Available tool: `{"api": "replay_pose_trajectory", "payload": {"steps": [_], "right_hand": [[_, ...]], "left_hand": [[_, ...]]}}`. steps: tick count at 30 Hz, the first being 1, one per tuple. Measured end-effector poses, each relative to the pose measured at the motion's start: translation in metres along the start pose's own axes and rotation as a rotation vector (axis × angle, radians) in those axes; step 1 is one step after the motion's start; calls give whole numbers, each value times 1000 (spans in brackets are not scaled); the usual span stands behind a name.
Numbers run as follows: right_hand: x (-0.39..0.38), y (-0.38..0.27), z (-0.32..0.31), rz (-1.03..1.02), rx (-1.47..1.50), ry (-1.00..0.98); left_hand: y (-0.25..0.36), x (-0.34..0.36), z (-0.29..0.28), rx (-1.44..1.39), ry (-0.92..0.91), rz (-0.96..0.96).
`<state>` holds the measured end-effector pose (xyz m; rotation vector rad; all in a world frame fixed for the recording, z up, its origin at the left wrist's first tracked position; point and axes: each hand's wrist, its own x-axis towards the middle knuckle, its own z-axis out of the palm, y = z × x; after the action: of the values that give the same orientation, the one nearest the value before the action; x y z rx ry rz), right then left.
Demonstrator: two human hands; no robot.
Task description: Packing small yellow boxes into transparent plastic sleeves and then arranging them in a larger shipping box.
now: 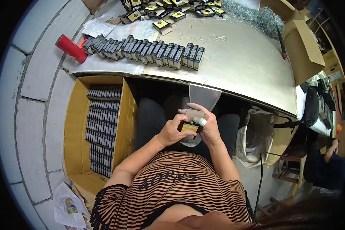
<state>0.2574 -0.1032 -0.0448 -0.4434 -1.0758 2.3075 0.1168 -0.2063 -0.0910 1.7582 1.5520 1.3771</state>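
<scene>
Over my lap I hold a small black-and-yellow cardboard box (189,127) with its pale flap (195,114) standing up. My left hand (171,132) is closed round the box from the left, thumb across its yellow face. From the other side my right hand (210,130) grips it by the flap end, and a white wrap covers one of its digits. The fingers partly hide the box, so its contents cannot be made out. Just beyond my hands a pale metal chute (204,96) hangs from the table edge.
Closed boxes (155,53) stand in a long row on the table (237,65), left of the middle. Yellow-black boxes (163,26) lie piled behind, beside thin clear pieces (253,17). A carton (76,138) of packed boxes stands left; a red cylinder (71,48) lies near the wall.
</scene>
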Motion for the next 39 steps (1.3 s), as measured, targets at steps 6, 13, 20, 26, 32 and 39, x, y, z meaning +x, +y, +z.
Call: {"api": "replay_pose_trajectory", "payload": {"steps": [6, 13, 20, 26, 32, 39], "right_hand": [[-7, 15, -12, -61, -194, 236], [-10, 13, -11, -196, -513, 255], [-14, 0, -23, -43, -578, 279], [-15, -18, -33, 3, -625, 155], [-20, -35, -33, -254, -782, 339], [79, -135, -70, -440, -986, 520]], "left_hand": [[10, 11, 14, -537, 176, -238], [8, 14, -3, -267, 74, -281], [14, 20, -2, -133, 35, -153], [20, 34, -7, -268, -56, -331], [33, 90, 20, -417, 83, -103], [-6, 259, -1, 906, 71, 234]]}}
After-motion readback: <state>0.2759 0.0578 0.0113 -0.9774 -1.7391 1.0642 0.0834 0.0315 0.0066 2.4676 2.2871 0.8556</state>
